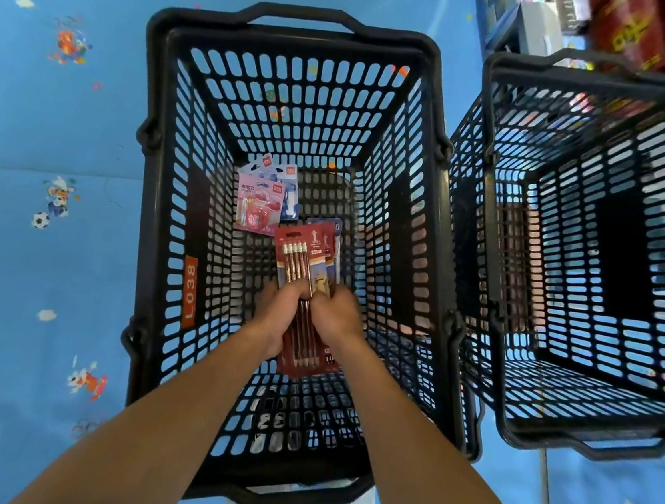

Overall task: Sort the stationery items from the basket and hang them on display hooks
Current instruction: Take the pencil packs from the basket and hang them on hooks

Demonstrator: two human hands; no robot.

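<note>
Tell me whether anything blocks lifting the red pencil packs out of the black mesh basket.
Nothing visible. The left hand and right hand grip the red pencil packs; the black mesh basket is open above them. No hooks in view.

Basket on floor; second basket just beside it, right. In first: sharpener packs far left on bottom; pencil packs nearer, centre, gripped between left hand and right hand. Shelf behind second basket.

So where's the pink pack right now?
In the head view the pink pack lies on the floor of the left basket, toward its far left, overlapping a blue pack, just beyond the red pencil packs.
</note>
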